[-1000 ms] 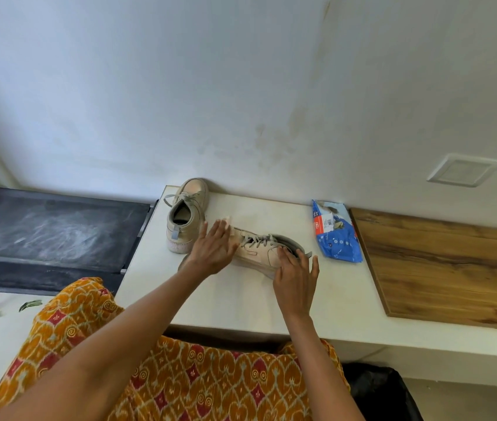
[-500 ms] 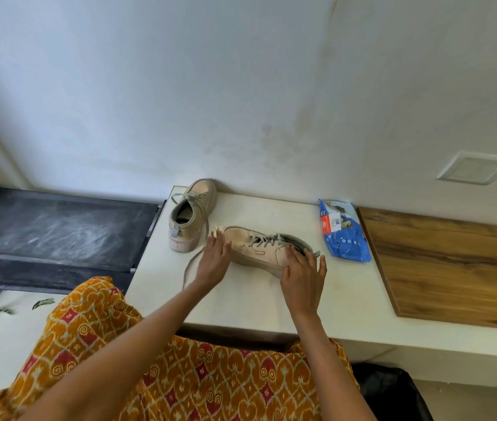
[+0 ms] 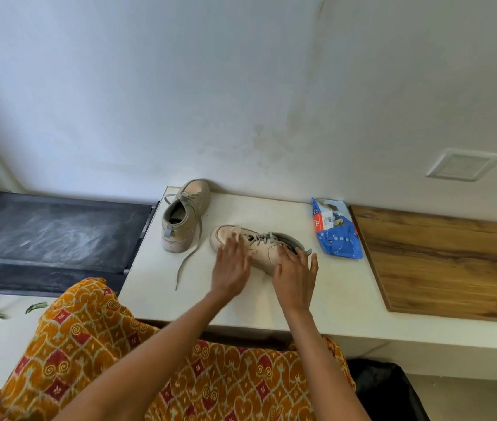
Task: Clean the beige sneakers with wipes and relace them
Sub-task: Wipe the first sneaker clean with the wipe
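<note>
Right, left to right: black rack (image 3: 53,232) sits off the white counter's (image 3: 332,293) left edge. Far sneaker (image 3: 185,215) stands at the back-left corner, toe at the wall, one lace (image 3: 188,262) trailing toward you. Your left hand (image 3: 230,265) lies flat on the near sneaker (image 3: 259,247), fingers straight, pressing a wipe (image 3: 236,230) on the toe end. Your right hand (image 3: 296,276) braces the heel side, fingers spread, thumb out, not curled. Near sneaker is mid-counter, toe pointing left. Wipes pack (image 3: 337,230) lies just right of it, by the wooden board (image 3: 453,262). Bare counter in front of both hands up to the near edge.
</note>
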`<move>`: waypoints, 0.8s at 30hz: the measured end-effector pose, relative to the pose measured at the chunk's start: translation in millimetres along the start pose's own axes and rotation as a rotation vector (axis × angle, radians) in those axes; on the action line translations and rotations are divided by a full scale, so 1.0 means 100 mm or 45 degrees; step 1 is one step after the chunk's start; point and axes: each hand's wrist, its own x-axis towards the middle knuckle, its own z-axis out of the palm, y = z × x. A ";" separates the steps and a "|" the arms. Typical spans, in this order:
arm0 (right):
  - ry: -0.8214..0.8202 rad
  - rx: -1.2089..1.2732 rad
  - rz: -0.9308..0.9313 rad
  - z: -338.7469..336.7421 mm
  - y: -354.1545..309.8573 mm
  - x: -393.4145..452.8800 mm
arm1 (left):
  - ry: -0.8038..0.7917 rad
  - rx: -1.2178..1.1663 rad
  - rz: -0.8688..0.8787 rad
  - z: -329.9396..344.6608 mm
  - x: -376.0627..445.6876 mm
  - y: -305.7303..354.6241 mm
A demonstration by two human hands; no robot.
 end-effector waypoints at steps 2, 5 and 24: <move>0.000 0.016 -0.003 0.01 0.01 0.00 | 0.035 -0.005 -0.131 -0.12 0.13 -0.12; 0.009 0.023 0.004 0.02 0.00 -0.01 | 0.030 0.110 -0.025 -0.16 0.15 -0.24; 0.036 0.010 -0.017 0.03 0.01 0.00 | 0.311 0.281 0.186 -0.42 0.40 -0.10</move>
